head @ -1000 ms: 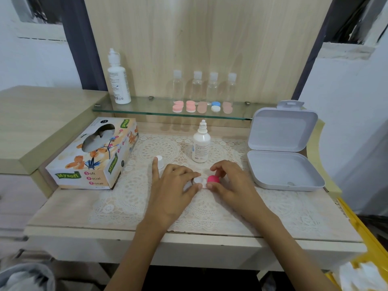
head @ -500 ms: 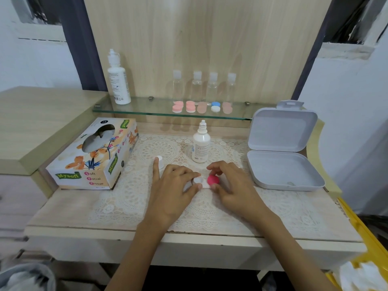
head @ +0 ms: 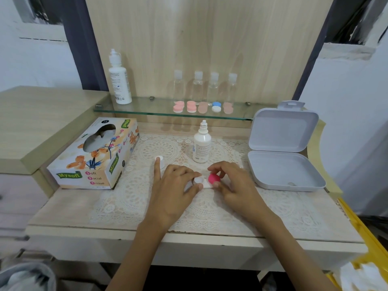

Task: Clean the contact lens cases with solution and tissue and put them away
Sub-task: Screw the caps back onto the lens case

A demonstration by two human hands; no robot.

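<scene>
small white plastic lens case [head: 204, 184] lies left-right | left hand [head: 174, 192] pinches its white end | right hand [head: 237, 185] pinches the round pink cap [head: 213, 178] — right's closer, obviously

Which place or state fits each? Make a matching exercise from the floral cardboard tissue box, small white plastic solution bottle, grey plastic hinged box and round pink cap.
1. floral cardboard tissue box
2. small white plastic solution bottle
3. grey plastic hinged box
4. round pink cap

A. pinched by the right hand
B. lid open, far right
C. upright on the lace mat
D. far left, tissue showing

Pairs: 1-D, 2-C, 3-B, 4-A.
</scene>
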